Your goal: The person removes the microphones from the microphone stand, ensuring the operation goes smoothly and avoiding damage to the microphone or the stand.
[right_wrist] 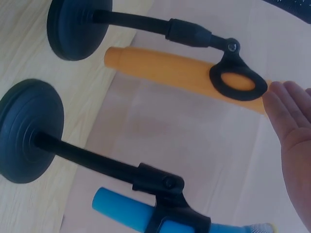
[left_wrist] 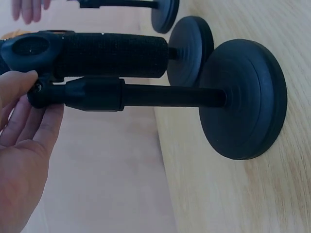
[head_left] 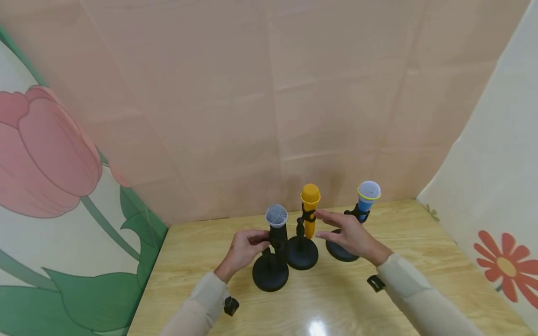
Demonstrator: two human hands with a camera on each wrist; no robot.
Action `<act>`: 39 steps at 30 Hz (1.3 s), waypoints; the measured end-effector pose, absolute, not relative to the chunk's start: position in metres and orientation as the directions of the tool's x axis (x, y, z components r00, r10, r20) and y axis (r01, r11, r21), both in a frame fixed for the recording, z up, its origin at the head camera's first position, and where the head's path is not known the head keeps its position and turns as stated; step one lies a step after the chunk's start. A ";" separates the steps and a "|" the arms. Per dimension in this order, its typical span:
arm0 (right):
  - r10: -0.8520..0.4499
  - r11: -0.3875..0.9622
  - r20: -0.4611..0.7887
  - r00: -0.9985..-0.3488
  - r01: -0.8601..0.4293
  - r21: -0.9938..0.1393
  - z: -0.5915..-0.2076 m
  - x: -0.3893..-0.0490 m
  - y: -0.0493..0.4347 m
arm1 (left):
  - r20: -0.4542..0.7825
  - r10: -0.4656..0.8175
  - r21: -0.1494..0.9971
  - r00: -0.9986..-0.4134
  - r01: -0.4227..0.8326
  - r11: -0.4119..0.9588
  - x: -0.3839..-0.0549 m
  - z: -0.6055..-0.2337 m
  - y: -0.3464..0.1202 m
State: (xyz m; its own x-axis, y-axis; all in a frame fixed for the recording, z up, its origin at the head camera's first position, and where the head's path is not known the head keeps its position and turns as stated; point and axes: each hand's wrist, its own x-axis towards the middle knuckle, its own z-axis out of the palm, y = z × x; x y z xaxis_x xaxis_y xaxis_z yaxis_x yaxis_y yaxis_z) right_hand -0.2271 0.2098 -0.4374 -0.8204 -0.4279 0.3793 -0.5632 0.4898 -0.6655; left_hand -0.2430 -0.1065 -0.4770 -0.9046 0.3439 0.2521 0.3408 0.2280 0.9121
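You seem to be adjusting the microphones; your left hand (head_left: 245,249) pinches the front stand (head_left: 271,275) at its joint; your right hand (head_left: 346,233), fingers straight, grips nothing beside the yellow microphone (head_left: 310,195), clipped to the middle stand (head_left: 302,255); next likely calls for a gentle right-hand pinch.

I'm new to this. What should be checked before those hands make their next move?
1. Black microphone held in its stand: ok.
2. Left hand gripping that stand: ok, pinching near the clip joint.
3. Orange microphone held in its clip: ok.
4. Right hand gripping the orange microphone: not ok, fingers straight beside it.
5. Blue microphone in its holder: ok.
6. Gap between the black and orange microphones' bases: cannot tell.
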 end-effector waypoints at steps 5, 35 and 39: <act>-0.440 0.449 0.399 -0.804 -0.582 -0.678 -0.439 -0.228 0.203 | 0.239 0.333 0.922 -0.912 0.321 0.217 -0.243 -0.479 -0.104; -0.401 0.401 0.297 -0.866 -0.458 -0.793 -0.439 -0.233 0.172 | 0.243 0.297 0.936 -0.924 0.304 0.179 -0.227 -0.460 -0.102; -0.409 0.401 0.289 -0.866 -0.455 -0.795 -0.437 -0.235 0.166 | 0.240 0.298 0.938 -0.924 0.300 0.174 -0.226 -0.460 -0.103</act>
